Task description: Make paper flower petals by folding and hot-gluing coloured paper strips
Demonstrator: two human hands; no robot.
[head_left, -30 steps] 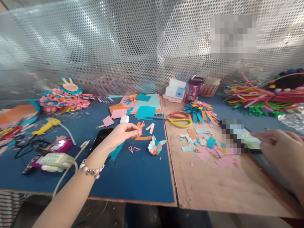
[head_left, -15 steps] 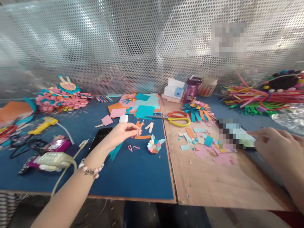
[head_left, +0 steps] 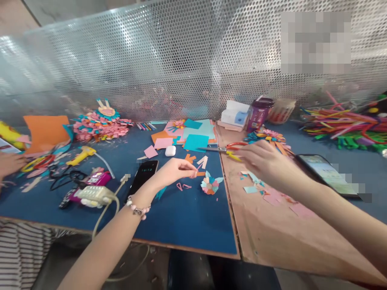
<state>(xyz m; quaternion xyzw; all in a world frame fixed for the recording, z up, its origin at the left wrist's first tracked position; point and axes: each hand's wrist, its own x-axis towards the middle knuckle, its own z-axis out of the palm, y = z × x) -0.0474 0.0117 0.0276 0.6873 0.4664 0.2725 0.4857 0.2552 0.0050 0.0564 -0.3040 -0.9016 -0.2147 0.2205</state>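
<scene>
The left hand (head_left: 178, 168) pinches a thin pink strip (head_left: 198, 166) between fingertips drawn together. The right hand (head_left: 261, 159) reaches over the handles of the scissors (head_left: 213, 149), fingers bent; whether they close on them cannot be told. That hand hides part of the handles and some paper scraps (head_left: 273, 198). Just below the pinch lie small pink loops (head_left: 183, 186); behind it is a white case (head_left: 170, 151). Near its right side sits a paper flower (head_left: 209, 184), its petals pink, cream and blue.
</scene>
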